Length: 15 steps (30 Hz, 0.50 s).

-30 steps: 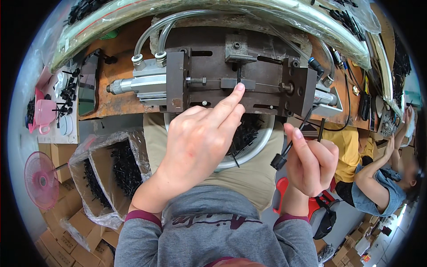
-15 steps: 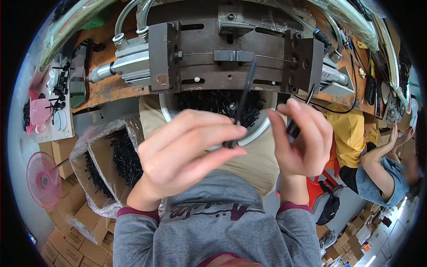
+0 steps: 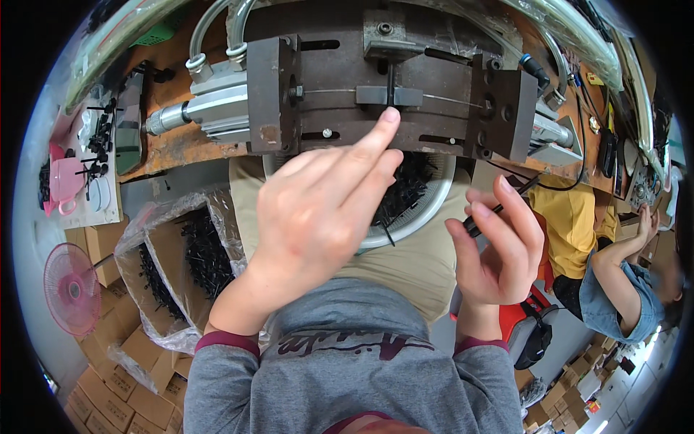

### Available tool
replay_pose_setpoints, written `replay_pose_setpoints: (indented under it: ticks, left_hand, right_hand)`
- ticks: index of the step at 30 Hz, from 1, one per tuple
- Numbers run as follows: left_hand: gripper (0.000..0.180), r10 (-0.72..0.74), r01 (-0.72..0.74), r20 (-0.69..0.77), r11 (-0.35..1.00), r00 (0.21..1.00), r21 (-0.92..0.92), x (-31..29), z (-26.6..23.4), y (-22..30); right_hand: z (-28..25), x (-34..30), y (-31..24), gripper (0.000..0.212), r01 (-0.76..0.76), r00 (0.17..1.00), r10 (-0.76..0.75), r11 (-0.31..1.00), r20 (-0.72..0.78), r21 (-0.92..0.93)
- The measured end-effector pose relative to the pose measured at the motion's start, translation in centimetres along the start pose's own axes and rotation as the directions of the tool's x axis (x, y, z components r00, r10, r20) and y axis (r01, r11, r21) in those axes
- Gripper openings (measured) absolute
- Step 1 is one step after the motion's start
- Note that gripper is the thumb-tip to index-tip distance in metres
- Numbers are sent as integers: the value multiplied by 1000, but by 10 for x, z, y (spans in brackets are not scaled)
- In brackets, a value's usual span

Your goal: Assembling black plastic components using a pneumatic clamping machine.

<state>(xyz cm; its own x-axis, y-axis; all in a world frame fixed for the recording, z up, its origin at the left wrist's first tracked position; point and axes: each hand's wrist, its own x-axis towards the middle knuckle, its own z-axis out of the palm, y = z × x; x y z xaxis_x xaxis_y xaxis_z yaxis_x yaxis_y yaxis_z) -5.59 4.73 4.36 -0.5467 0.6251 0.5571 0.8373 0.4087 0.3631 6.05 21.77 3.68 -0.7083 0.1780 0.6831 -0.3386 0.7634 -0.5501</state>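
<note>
Left grip (image 3: 314,206) is now reaching forward, index fingertip at the near end of a black rod (image 3: 391,83) (whether the hidden thumb is pinching, I cannot tell). That rod is newly lying across the grey metal blocks (image 3: 370,95), so they are no longer standing bare. Right grip (image 3: 508,253) is narrowly holding another black rod piece (image 3: 472,227).

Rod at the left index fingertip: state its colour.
Black; the rod shows best in the head view.
</note>
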Motion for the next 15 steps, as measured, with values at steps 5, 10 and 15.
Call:
replay_pose_setpoints:
  ticks: [5, 10, 15]
  left_hand:
    - [25, -25, 23, 33, 998, 999, 52, 7, -1, 3]
    - [26, -38, 36, 54, 998, 998, 50, 11, -3, 3]
    - [25, -50, 46, 73, 998, 996, 52, 9, -4, 1]
  right_hand:
    - [-3, 3, -4, 45, 24, 998, -19, 995, 54, -95]
    - [-2, 3, -8, 42, -35, 998, 38, 999, 58, -41]
    - [1, 0, -8, 39, -61, 997, 60, 998, 57, 11]
